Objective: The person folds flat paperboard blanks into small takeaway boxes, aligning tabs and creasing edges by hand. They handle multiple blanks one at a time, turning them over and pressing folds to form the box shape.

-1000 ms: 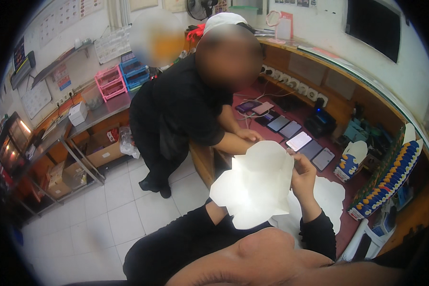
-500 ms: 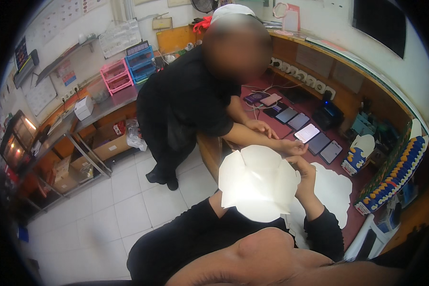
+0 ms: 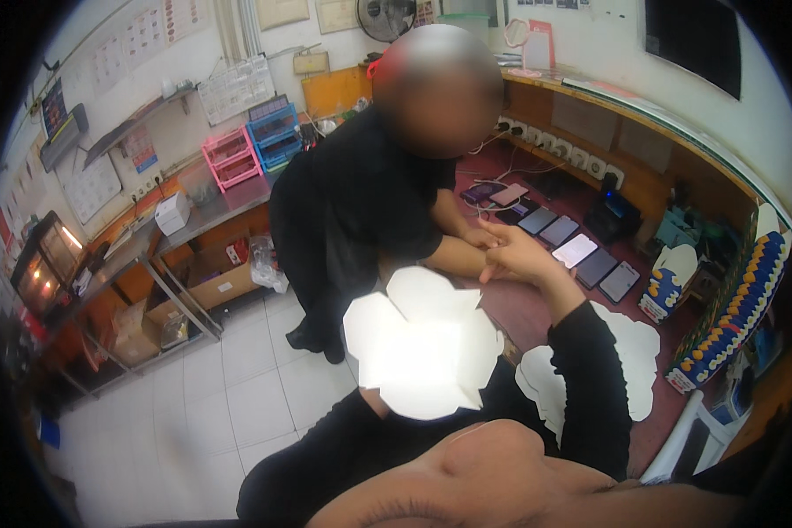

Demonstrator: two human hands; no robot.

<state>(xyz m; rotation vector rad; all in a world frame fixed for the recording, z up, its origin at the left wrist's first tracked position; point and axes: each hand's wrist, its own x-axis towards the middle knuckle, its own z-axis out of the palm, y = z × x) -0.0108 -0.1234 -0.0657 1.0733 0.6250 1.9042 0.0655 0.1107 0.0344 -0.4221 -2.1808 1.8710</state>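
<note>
An unfolded white paper food box (image 3: 422,348) with its flaps spread outward is held up in front of me. My left wrist (image 3: 375,402) reaches behind it, and the box hides that hand's fingers. Out over the desk, my right hand (image 3: 528,255) is open, its fingers stretched toward the co-worker's hands (image 3: 482,239); whether they touch I cannot tell. Below my right forearm lie flat white box blanks (image 3: 629,356), some partly covered by my sleeve.
A co-worker in black (image 3: 352,185) leans over the red desk (image 3: 510,308). Several phones (image 3: 597,267) lie in a row before a power strip. On the right are a filled blue-and-white box (image 3: 664,295) and a long stack of patterned boxes (image 3: 730,308).
My right hand has let go of the paper box and moved up toward the co-worker's hands. The box has shifted left with my left hand.
</note>
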